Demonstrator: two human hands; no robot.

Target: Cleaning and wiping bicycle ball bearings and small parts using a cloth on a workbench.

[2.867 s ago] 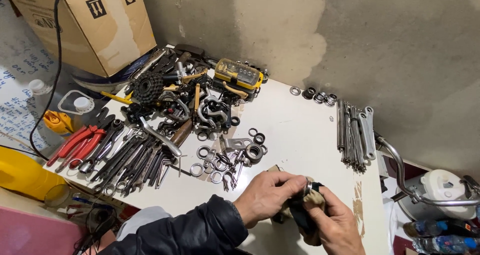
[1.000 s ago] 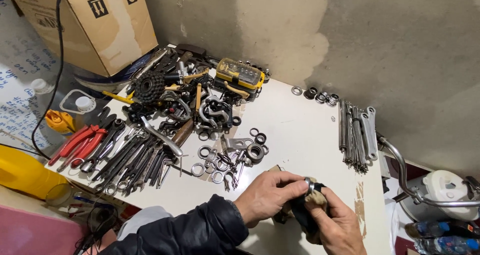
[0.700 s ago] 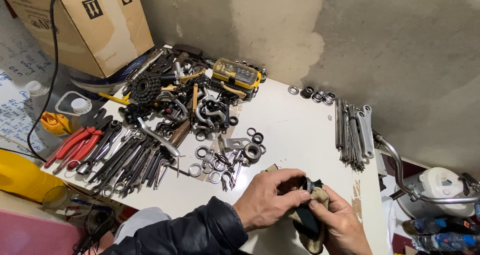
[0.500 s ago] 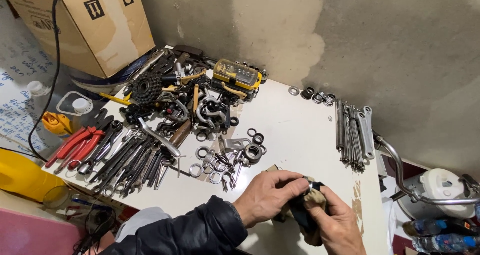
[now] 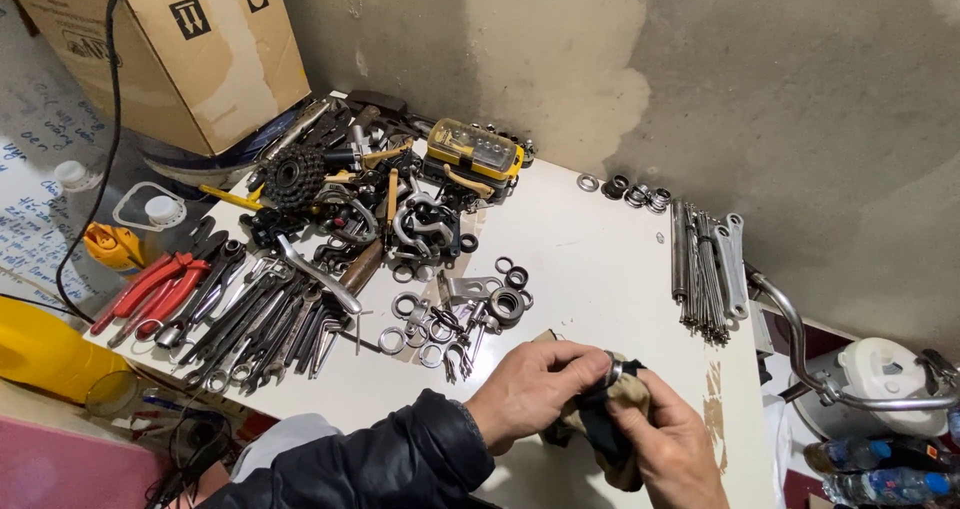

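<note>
Both hands work at the near edge of the desk [image 5: 600, 259]. The left hand [image 5: 530, 389] pinches a small metal ring [image 5: 612, 372] through a rag [image 5: 600, 424]. The right hand [image 5: 668, 447] cups the rag beneath for support.

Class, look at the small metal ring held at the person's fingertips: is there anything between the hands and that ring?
Partly. The left hand grips the metal ring with bare fingertips. The right hand meets it through a dark, soiled rag bunched between palm and ring.
</note>
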